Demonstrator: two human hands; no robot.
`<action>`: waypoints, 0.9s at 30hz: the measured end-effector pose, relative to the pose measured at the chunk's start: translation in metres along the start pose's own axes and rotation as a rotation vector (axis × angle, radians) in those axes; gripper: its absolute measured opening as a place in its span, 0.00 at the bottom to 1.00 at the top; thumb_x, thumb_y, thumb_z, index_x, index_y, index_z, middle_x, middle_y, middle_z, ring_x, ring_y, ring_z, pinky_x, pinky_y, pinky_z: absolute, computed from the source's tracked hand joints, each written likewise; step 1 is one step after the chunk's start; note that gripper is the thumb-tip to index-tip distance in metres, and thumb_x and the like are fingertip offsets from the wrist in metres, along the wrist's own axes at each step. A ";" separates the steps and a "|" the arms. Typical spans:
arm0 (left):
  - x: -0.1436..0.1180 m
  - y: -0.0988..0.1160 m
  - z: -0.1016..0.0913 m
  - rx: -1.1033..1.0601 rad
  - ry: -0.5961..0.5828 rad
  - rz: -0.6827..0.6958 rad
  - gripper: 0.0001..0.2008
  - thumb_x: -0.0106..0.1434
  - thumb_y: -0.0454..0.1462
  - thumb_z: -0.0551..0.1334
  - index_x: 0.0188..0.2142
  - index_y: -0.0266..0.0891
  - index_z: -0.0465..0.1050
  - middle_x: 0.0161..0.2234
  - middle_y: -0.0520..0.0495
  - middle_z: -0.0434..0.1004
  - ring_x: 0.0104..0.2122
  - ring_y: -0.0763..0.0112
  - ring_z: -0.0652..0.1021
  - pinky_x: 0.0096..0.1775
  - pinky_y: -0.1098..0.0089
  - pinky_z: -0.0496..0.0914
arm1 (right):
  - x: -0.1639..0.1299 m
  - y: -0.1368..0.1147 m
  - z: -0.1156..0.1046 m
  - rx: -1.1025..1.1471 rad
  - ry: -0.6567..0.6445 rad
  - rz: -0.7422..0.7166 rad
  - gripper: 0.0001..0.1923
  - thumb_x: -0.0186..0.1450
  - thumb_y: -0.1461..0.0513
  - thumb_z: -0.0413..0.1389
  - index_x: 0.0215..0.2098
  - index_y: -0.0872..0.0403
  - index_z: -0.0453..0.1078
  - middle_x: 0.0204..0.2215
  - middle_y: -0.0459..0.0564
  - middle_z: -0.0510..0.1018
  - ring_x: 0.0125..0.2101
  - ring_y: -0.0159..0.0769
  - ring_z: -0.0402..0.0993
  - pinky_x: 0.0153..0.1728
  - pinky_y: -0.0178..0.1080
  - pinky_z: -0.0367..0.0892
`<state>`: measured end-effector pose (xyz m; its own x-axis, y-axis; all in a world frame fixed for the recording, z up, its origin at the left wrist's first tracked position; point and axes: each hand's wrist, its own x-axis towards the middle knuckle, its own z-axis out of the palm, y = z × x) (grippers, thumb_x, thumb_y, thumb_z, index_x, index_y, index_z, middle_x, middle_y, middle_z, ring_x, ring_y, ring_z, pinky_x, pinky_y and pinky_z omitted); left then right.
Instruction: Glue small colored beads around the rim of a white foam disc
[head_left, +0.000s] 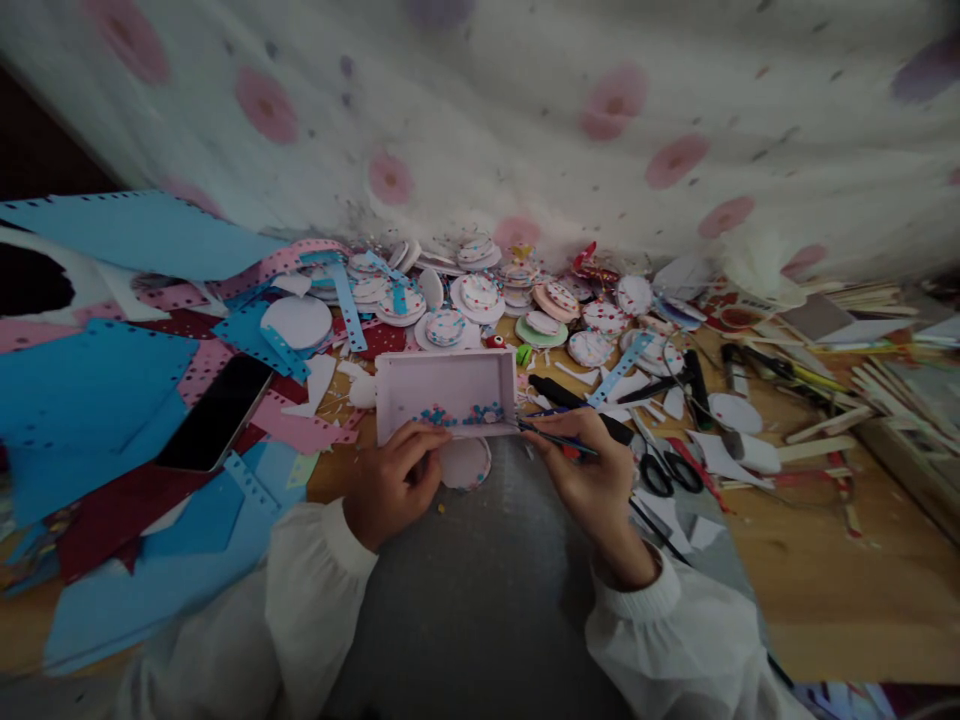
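Just in front of the shallow pale pink cardboard tray (447, 392) on the bench (817, 590) lies the small white paper disc (464, 463), light, thin and easily bent, best held by its rim, where the left hand (393, 482) pinches it while the right hand (586, 472) grips a thin blue tool (556, 437).

Glossy phone (216, 412) lies on matt paper sheets (82, 385); wooden table (817, 560).

backdrop cloth (525, 110): white, pink and purple round blotches | foam sheets (82, 390): light blue, pink, dark red, punched hole rows | phone (216, 412): black | shallow box (445, 392): pale pink, blue and red dots inside | discs (480, 293): white, red-blue speckles | scissors (667, 470): black handles | mat (480, 580): grey | sleeves (315, 570): white
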<state>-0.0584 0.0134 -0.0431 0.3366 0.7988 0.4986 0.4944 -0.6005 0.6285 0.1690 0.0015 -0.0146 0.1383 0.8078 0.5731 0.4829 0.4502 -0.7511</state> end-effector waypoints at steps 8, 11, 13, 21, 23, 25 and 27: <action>0.001 0.001 0.000 -0.005 0.020 0.010 0.12 0.61 0.26 0.56 0.42 0.36 0.74 0.40 0.43 0.76 0.33 0.72 0.79 0.32 0.75 0.74 | 0.028 0.003 0.018 -0.343 -0.213 -0.121 0.03 0.57 0.65 0.61 0.27 0.51 0.73 0.24 0.47 0.76 0.29 0.38 0.70 0.30 0.39 0.60; 0.003 0.003 0.000 0.002 0.030 0.033 0.12 0.61 0.26 0.56 0.42 0.35 0.74 0.40 0.42 0.77 0.36 0.71 0.79 0.35 0.74 0.74 | 0.032 0.002 0.023 -0.463 -0.264 -0.134 0.04 0.57 0.66 0.61 0.26 0.51 0.72 0.23 0.46 0.74 0.28 0.37 0.68 0.30 0.39 0.57; 0.003 0.004 0.000 0.002 0.039 0.039 0.12 0.61 0.26 0.56 0.42 0.35 0.74 0.40 0.42 0.77 0.37 0.71 0.79 0.35 0.74 0.74 | 0.033 0.001 0.026 -0.500 -0.298 -0.138 0.04 0.57 0.67 0.60 0.26 0.52 0.72 0.22 0.46 0.74 0.28 0.37 0.68 0.30 0.38 0.56; 0.002 0.004 -0.002 0.019 0.004 -0.007 0.13 0.61 0.29 0.56 0.44 0.36 0.73 0.42 0.42 0.76 0.32 0.73 0.79 0.33 0.73 0.74 | 0.026 0.003 0.021 -0.333 -0.162 -0.030 0.03 0.58 0.64 0.61 0.26 0.52 0.73 0.24 0.47 0.76 0.28 0.37 0.71 0.31 0.39 0.61; 0.003 0.005 -0.003 0.037 -0.016 -0.014 0.14 0.62 0.30 0.56 0.46 0.36 0.72 0.43 0.42 0.75 0.30 0.74 0.78 0.36 0.71 0.75 | 0.022 0.003 0.018 -0.214 -0.088 0.046 0.03 0.58 0.62 0.62 0.27 0.51 0.73 0.25 0.46 0.78 0.29 0.37 0.72 0.33 0.40 0.64; 0.005 0.006 -0.004 0.050 -0.024 -0.015 0.15 0.62 0.30 0.56 0.49 0.37 0.71 0.45 0.42 0.75 0.29 0.74 0.77 0.37 0.69 0.75 | 0.017 0.002 0.014 -0.095 -0.008 0.146 0.03 0.57 0.61 0.62 0.27 0.51 0.74 0.26 0.46 0.79 0.29 0.37 0.74 0.33 0.40 0.67; 0.006 0.006 -0.004 0.057 -0.021 -0.027 0.18 0.62 0.31 0.56 0.52 0.38 0.69 0.49 0.41 0.73 0.30 0.74 0.77 0.39 0.68 0.75 | 0.012 0.000 0.010 0.000 0.062 0.254 0.05 0.56 0.59 0.64 0.27 0.52 0.74 0.26 0.47 0.79 0.29 0.37 0.75 0.32 0.39 0.69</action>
<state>-0.0566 0.0145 -0.0331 0.3386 0.8159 0.4687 0.5480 -0.5759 0.6066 0.1616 0.0148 -0.0111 0.3080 0.8701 0.3847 0.4254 0.2357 -0.8738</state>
